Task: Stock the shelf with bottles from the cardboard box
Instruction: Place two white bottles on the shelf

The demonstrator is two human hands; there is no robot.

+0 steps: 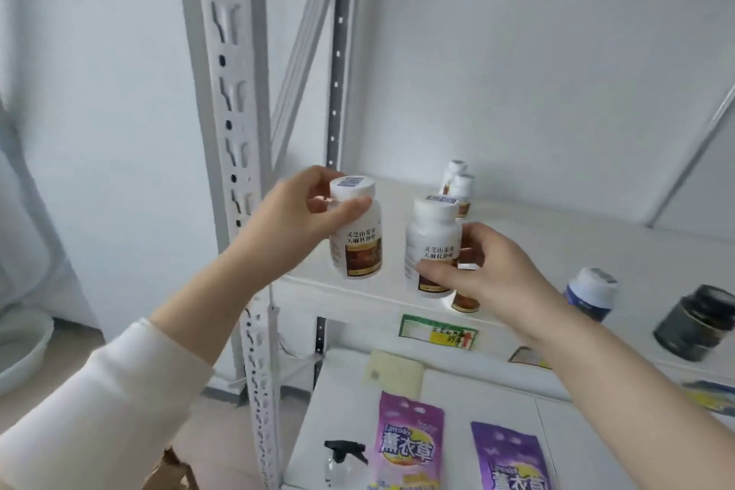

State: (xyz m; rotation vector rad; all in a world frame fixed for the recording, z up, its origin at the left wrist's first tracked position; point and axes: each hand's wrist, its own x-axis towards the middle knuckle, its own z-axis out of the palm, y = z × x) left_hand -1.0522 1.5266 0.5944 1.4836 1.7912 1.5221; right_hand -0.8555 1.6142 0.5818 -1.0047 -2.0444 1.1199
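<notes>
At the front left of the white metal shelf point(557, 243), the left hand point(294, 219) holds a white-capped plastic bottle point(356, 239). Just right of it, the right hand point(497, 270) grips a second white-capped bottle point(431, 247). Two small white bottles point(462, 187) stand behind, and a blue-labelled jar point(592, 294) and a dark round jar point(696, 322) stand further right.

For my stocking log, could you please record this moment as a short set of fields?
left hand: grips left bottle near its cap
right hand: holds right bottle by its body
shelf: two small bottles at back, blue bottle and dark jar to the right
lower shelf: two purple pouches, spray bottle
</notes>
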